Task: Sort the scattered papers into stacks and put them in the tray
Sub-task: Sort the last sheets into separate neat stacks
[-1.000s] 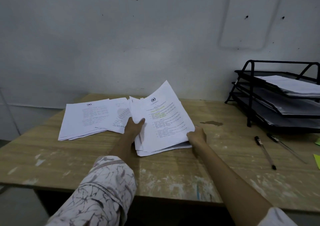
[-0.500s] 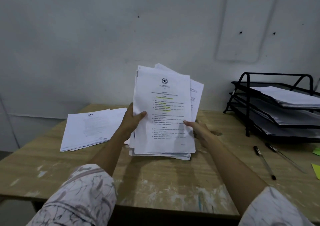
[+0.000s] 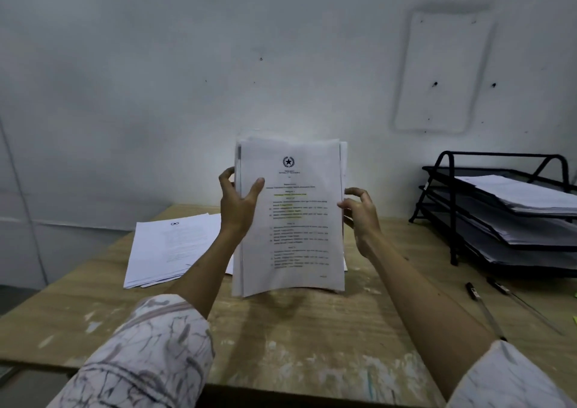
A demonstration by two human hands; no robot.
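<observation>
Left grip [image 3: 239, 203] clasps the upright paper stack [image 3: 293, 220] standing on the surface [image 3: 312, 329]; right grip [image 3: 359, 212] rests loosely open against its opposite edge.

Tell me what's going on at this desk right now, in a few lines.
A person is holding a stack of printed papers upright on the wooden desk, its bottom edge on or just above the surface. The left hand grips the left edge, and the right hand is at the right edge with fingers loosely curled. Another stack lies flat to the left. The black three-tier tray on the right already holds papers, and two pens lie in front of it.
</observation>
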